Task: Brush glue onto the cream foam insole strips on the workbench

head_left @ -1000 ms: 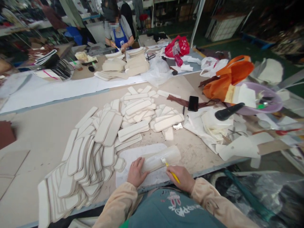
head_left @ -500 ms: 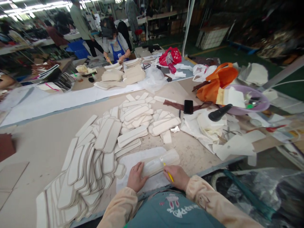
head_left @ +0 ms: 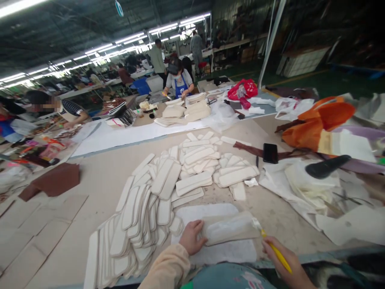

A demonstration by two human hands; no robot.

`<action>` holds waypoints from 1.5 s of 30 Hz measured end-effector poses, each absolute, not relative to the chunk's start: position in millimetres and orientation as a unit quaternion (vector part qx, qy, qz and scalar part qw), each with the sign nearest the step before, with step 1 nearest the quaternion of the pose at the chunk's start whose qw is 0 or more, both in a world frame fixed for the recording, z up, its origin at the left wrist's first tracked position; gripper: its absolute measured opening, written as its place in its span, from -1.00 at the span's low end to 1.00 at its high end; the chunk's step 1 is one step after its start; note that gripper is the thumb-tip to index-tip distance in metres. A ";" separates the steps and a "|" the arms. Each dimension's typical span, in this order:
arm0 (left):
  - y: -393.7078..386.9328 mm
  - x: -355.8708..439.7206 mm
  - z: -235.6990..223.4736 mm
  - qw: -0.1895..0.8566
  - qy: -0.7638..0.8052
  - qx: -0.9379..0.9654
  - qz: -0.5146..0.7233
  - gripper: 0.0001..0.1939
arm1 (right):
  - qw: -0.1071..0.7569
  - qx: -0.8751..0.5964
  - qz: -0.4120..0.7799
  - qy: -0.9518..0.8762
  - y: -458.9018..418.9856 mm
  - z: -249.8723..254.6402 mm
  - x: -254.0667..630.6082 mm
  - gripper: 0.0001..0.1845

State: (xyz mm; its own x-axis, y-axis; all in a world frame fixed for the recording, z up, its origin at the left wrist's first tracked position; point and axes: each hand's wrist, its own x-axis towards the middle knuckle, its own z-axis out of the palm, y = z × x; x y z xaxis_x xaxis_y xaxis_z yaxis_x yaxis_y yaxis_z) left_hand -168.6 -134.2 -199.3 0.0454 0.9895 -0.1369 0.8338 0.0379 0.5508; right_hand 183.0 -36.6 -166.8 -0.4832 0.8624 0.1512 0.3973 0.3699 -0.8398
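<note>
My left hand (head_left: 191, 237) presses down on the left end of a cream oblong pad piece (head_left: 230, 228), fingers curled over its edge. The piece lies on a white sheet (head_left: 210, 212) near the table's front edge. My right hand (head_left: 285, 263) is closed round a yellow-handled brush (head_left: 274, 249), whose tip meets the right end of the piece. To the left, a long fanned stack of the same cream pieces (head_left: 135, 216) runs along the table. A looser heap of these pieces (head_left: 204, 164) sits farther back.
A black phone (head_left: 270, 153), a black brush (head_left: 327, 166), white scraps and an orange bag (head_left: 315, 120) crowd the right side. A brown piece (head_left: 54, 182) lies at the left. Other people work at tables behind, one in a blue apron (head_left: 180, 85).
My head has lifted and turned left, so everything shifted right and down. The brush moved from the middle of the piece to its right end. My left hand kept its hold.
</note>
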 end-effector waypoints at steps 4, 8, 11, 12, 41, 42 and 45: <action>-121.4 -190.8 -193.7 0.205 0.651 0.705 0.190 -0.49 | 0.318 -0.443 0.359 -0.757 -49.6 -172.9 191.8 -0.77; -72.6 -228.2 -179.1 0.100 0.669 0.701 0.228 -0.62 | 0.324 -0.461 0.323 -0.760 -58.0 -174.6 194.9 -0.71; -18.6 -256.7 -164.3 0.075 0.715 0.677 0.158 -0.63 | 0.324 -0.467 0.306 -0.763 -61.1 -170.2 193.0 -0.72; -0.8 -264.8 -159.8 0.091 0.729 0.668 0.113 -0.64 | 0.321 -0.472 0.304 -0.763 -61.9 -167.3 191.3 -0.73; 0.6 -272.6 -115.6 0.101 0.748 0.622 0.207 -0.62 | 0.290 -0.538 0.284 -0.739 -0.9 -188.8 163.9 -0.77; -11.4 -263.3 -112.2 0.133 0.748 0.604 0.240 -0.62 | 0.283 -0.518 0.283 -0.756 6.7 -188.9 160.9 -0.76; -49.4 -233.5 -106.6 0.229 0.741 0.554 0.301 -0.59 | 0.239 -0.433 0.282 -0.822 25.4 -184.8 153.4 -0.68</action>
